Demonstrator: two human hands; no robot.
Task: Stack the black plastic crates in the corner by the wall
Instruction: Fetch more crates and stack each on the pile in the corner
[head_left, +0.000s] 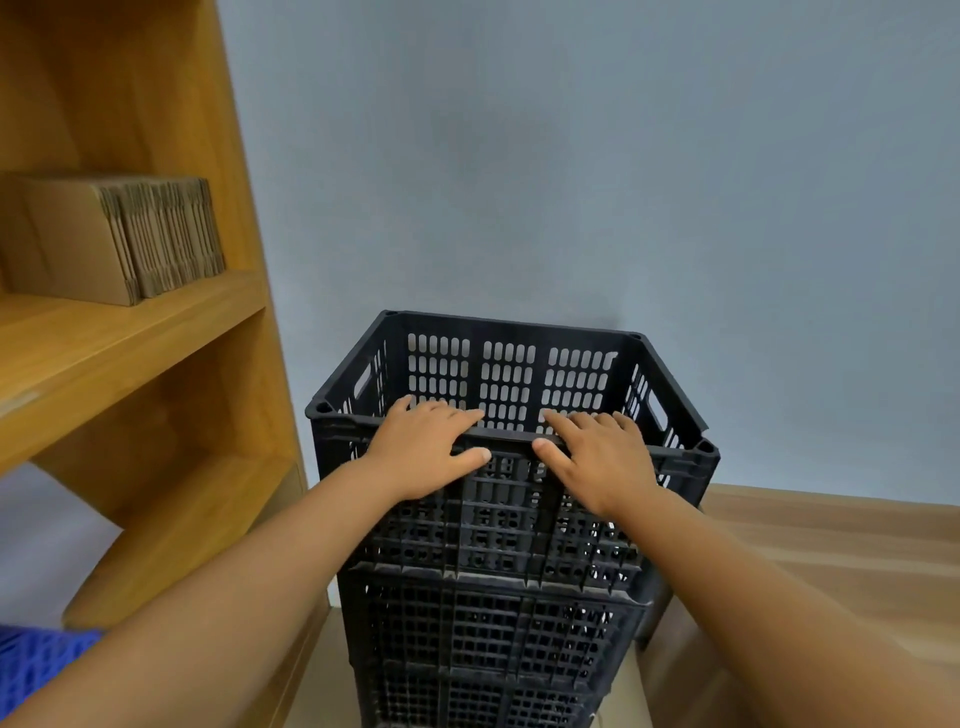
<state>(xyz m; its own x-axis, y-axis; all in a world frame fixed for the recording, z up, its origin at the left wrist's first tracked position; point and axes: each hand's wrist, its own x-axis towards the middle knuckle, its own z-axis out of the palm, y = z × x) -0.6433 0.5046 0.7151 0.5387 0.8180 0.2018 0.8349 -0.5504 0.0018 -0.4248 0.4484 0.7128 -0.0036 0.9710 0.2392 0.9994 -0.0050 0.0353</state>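
Two hands rest on the near rim of the top black perforated plastic crate (511, 395), which sits on a stack of matching black plastic crates (493, 623) set against the grey-blue wall (571, 156), just beside the tall wooden shelf unit (171, 364). We judge that the stack stands here because this is the corner the task names, and that we press on the rim to seat or square the top crate on the one beneath our fingers.

Our left hand (423, 452) lies palm down over the rim, its fingers (447, 413) spread and draped into the crate, with the thumb stretched along the outer face below the rim. Our right hand (602, 457) mirrors it, fingers (587, 421) fanned over the rim and thumb on the outside. Neither hand is closed around anything; both lie loose and flat, touching the rim only. Between the two thumbs a short stretch of rim shows bare.

Beyond our fingertips the crate's far wall nearly meets the wall. Left of our left fingers, flattened brown cardboard boxes (119, 239) stand on a shelf.
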